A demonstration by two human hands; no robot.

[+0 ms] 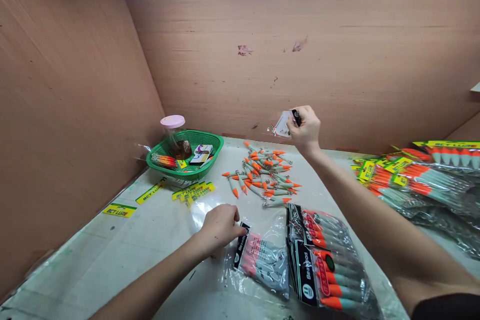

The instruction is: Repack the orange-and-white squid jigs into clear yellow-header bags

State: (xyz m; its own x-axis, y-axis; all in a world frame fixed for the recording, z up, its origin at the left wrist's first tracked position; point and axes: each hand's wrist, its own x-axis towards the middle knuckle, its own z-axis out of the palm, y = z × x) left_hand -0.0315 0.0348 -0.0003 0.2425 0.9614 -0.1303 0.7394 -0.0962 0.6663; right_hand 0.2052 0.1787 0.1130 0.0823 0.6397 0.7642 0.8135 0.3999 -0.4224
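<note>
My left hand (221, 227) is closed, its thumb at the black header of a clear packet of fishing lures (264, 260); its other fingers are partly hidden. Those lures look pinkish and grey through the plastic. Raised near the back wall, my right hand (305, 127) grips a small clear plastic packet (284, 124) with a black top; its contents are hard to make out. Loose orange-and-grey lures (262, 172) with hooks lie in a pile between and beyond the hands. Larger black-headed lure packs (333, 270) overlap to the right of the left hand's packet.
A green basket (215, 152) holds a pink-lidded jar (173, 122), a lure pack and small items. Several yellow label cards (120, 210) lie at left. Bagged lures (431, 180) are heaped at right. Wooden walls (225, 60) enclose the table's back and left.
</note>
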